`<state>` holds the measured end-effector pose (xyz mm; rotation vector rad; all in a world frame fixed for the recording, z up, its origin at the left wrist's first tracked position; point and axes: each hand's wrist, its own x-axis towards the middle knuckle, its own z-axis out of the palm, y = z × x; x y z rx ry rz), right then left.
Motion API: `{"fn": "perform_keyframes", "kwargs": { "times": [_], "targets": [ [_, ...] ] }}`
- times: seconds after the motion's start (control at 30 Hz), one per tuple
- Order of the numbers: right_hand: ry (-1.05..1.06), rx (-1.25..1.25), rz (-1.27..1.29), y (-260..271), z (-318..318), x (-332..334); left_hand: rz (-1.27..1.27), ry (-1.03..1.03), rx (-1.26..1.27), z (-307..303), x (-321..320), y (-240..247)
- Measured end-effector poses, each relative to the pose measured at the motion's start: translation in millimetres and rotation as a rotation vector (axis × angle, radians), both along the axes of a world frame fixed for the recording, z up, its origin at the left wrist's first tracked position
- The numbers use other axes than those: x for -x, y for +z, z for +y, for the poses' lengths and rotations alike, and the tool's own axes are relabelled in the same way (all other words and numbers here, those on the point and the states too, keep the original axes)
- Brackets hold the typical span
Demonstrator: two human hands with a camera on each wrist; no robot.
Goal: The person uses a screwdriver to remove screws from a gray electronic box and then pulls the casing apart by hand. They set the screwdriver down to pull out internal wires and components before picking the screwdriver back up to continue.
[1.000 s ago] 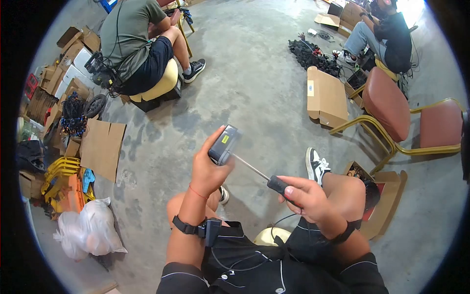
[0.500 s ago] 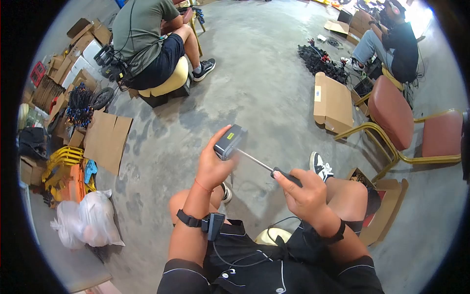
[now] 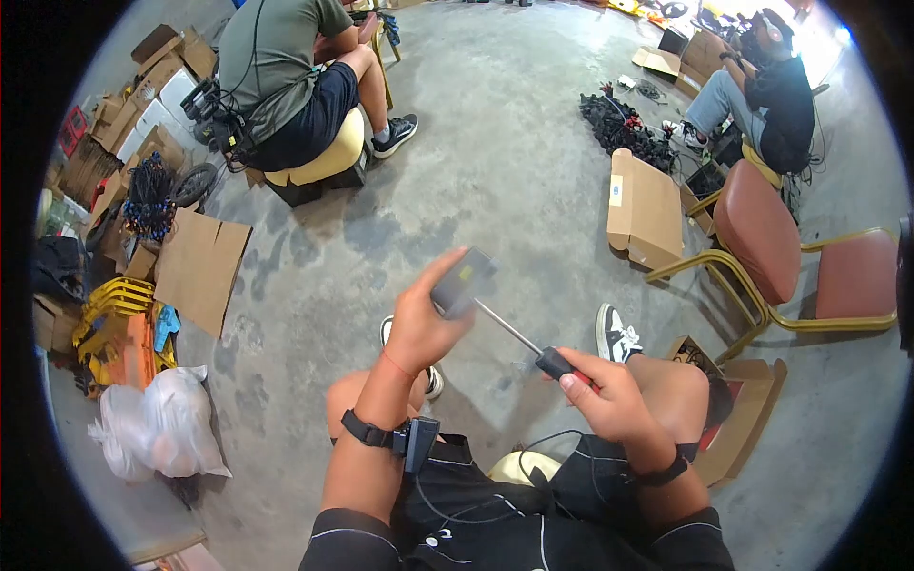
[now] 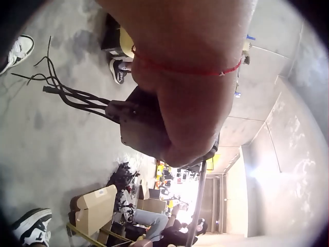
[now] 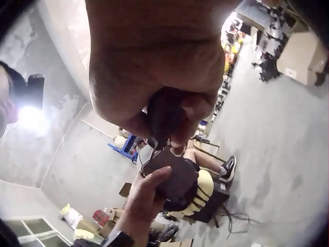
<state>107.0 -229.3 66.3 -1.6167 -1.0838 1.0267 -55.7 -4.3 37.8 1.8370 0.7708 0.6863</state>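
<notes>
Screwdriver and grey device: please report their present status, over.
Left hand holding grey device. Right hand gripping screwdriver. Shaft aimed at device, tip contact unclear. No obstruction seen between hands.

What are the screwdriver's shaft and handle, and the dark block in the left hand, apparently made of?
Shaft: probably bare, smooth metal, from its silvery sheen. Handle: likely plastic or rubber, thick, black with red; finish unclear. Block: perhaps plastic or coated metal, dark grey and matte-looking, though motion blur leaves this open.
</notes>
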Motion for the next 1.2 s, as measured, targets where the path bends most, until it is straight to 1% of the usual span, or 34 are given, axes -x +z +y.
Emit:
{"fn": "perform_keyframes", "kwargs": {
  "times": [0.03,0.07,0.1,0.13,0.17,0.2,0.23,0.27,0.37,0.43,0.47,0.53,0.57,0.63,0.67,0.73,0.77,0.83,0.87,0.9,0.93,0.97,1.0,1.07,1.1,1.17,1.2],
  "targets": [
    [-0.019,-0.134,-0.331,-2.0,-1.0,0.0,0.030,-0.019,-0.046,-0.5,-0.8,0.5],
    [-0.019,-0.133,-0.333,-2.0,-0.6,1.2,0.059,-0.040,-0.092,-1.0,-2.5,0.7],
    [-0.064,-0.225,-0.594,1.2,1.8,6.0,0.057,-0.043,-0.089,-1.5,-3.8,-0.7],
    [-0.109,-0.315,-0.854,3.1,2.6,9.5,0.038,-0.042,-0.016,-1.7,-4.0,-3.7],
    [-0.112,-0.314,-0.854,1.7,2.4,11.1,0.019,-0.040,0.056,-1.7,-4.3,-6.4],
    [-0.126,-0.332,-1.036,-1.6,2.7,12.7,0.019,-0.042,0.054,-1.7,-4.5,-8.0],
    [-0.141,-0.348,-1.217,-4.8,3.1,13.7,0.000,-0.031,0.125,-1.5,-4.3,-9.2],
    [-0.143,-0.349,-1.217,-7.6,4.2,12.6,-0.019,-0.019,0.197,-1.5,-3.9,-10.4],
    [-0.133,-0.408,-1.195,-8.2,9.6,6.6,-0.063,0.027,0.133,0.2,-2.9,-13.3],
    [-0.128,-0.391,-0.768,-6.8,11.1,6.8,-0.045,0.026,0.088,-0.9,-3.8,-7.5],
    [-0.130,-0.391,-0.766,-8.7,11.1,8.4,-0.024,0.024,0.047,-1.4,-4.2,-5.6],
    [-0.276,-0.290,-0.361,-14.8,10.4,12.3,-0.025,0.022,0.064,-1.7,-4.7,-6.6],
    [-0.278,-0.288,-0.361,-15.0,7.9,3.8,-0.028,0.023,0.082,-2.3,-5.5,-7.1],
    [0.032,0.341,0.431,-12.4,2.7,-21.0,-0.022,0.013,0.046,-3.1,-7.8,-7.0],
    [0.031,0.341,0.430,-11.9,2.1,-20.6,-0.014,0.006,0.008,-3.2,-8.6,-6.9],
    [-0.072,0.260,0.723,-8.6,2.7,-16.0,-0.018,0.005,-0.004,-3.4,-9.8,-7.9],
    [-0.072,0.260,0.723,-15.1,1.9,-10.5,-0.021,0.004,-0.015,-3.3,-9.9,-8.4],
    [-0.171,-0.141,-0.135,-28.5,2.9,3.9,0.000,0.007,-0.025,-3.0,-9.8,-7.5],
    [-0.169,-0.140,-0.135,-30.2,2.4,5.5,0.020,0.009,-0.035,-3.4,-10.2,-7.3],
    [-0.175,-0.247,-0.409,-24.0,3.4,7.9,0.019,0.009,-0.033,-3.2,-10.4,-7.3],
    [-0.180,-0.354,-0.684,-19.1,4.0,10.3,-0.017,-0.001,0.039,-2.7,-10.5,-7.0],
    [-0.212,-0.368,-0.747,-16.8,4.6,13.2,-0.052,-0.012,0.110,-2.1,-11.0,-6.3],
    [-0.215,-0.368,-0.748,-13.1,4.5,12.7,-0.053,-0.016,0.109,-2.2,-11.4,-5.3],
    [-0.212,-0.354,-0.886,-5.4,5.7,11.5,-0.038,0.004,0.071,-3.3,-10.2,-2.9],
    [-0.209,-0.355,-0.887,-3.1,7.3,13.7,-0.039,0.007,0.071,-4.5,-9.9,-1.7],
    [-0.300,-0.223,-0.529,-0.5,11.6,19.0,-0.049,0.027,0.058,-7.2,-9.9,0.0],
    [-0.298,-0.222,-0.529,-4.5,10.1,17.3,-0.049,0.028,0.059,-7.2,-9.0,0.2]
  ]
}}
